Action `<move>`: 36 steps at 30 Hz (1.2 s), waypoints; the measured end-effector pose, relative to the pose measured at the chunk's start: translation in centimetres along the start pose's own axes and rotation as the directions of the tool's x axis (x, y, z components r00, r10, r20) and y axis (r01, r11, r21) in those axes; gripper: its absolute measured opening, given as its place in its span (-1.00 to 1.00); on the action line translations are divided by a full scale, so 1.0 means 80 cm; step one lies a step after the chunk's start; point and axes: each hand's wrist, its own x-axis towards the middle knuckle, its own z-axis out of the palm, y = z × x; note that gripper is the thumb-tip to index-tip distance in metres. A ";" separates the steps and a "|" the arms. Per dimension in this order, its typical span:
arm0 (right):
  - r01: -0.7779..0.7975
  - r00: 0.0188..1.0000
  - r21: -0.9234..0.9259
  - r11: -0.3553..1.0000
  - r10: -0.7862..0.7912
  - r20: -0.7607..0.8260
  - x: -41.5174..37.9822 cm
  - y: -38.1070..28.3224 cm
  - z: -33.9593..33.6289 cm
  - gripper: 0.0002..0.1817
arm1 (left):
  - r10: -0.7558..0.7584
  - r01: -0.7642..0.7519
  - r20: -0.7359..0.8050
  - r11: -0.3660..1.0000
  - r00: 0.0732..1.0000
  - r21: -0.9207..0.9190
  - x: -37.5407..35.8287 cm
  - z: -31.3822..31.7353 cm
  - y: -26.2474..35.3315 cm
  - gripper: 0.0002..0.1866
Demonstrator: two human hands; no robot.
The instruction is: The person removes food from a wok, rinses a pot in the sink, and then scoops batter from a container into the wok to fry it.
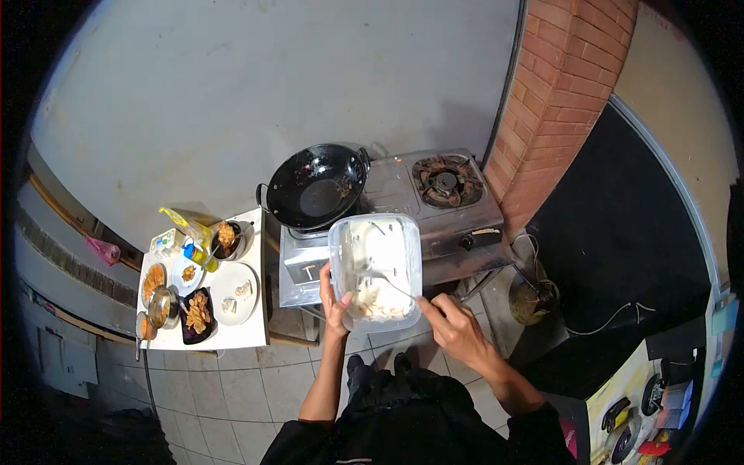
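Note:
In front of my body, my left hand (pixel 336 307) grips the left side of a clear plastic container (pixel 414 256), thumb over the rim. The container is tilted toward me, and a creamy white mixture (pixel 375 240) coats its inside, with small tan bits near the lower end. Closed on the handle of a thin metal utensil (pixel 394 286), my right hand (pixel 452 327) is at the container's lower right corner. The utensil's head is in the white mixture, so its shape is unclear.
A black wok (pixel 318 186) sits on the left of a steel gas stove (pixel 387 190), with a bare burner (pixel 446 181) on its right. At left, a white table (pixel 253 334) bears a white plate (pixel 248 311), a dark dish of fried food (pixel 197 316) and a yellow bottle (pixel 203 260).

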 end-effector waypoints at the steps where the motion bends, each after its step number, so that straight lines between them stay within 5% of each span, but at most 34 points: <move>1: -0.018 0.999 -0.008 1.000 0.018 -0.032 0.005 0.000 -0.003 -0.48 | 0.001 -0.001 -0.002 1.000 1.000 0.017 -0.001 -0.001 -0.002 -0.06; 9: 0.038 0.998 0.008 0.999 -0.038 0.051 0.003 -0.017 -0.004 -0.55 | 0.044 -0.047 0.033 0.993 0.999 0.109 0.001 0.010 0.019 -0.10; 17: -0.125 0.985 0.018 0.992 0.126 -0.118 0.016 0.001 -0.010 -0.65 | 0.070 -0.081 0.070 0.983 0.995 0.163 -0.001 0.021 0.049 -0.10; 24: -0.178 0.984 0.155 0.972 0.174 0.036 -0.011 -0.011 0.004 -0.64 | 0.089 -0.086 -0.017 0.988 0.996 0.127 -0.011 0.001 0.030 -0.08; 30: -0.111 0.992 0.049 0.993 0.114 -0.060 0.021 -0.010 -0.001 -0.60 | 0.100 -0.101 0.012 0.988 0.995 0.120 -0.011 -0.009 0.023 -0.05; 36: 0.011 0.997 0.048 0.999 -0.014 0.080 0.014 -0.022 0.004 -0.58 | 0.115 -0.115 0.000 0.988 0.993 0.103 -0.012 -0.027 0.000 -0.02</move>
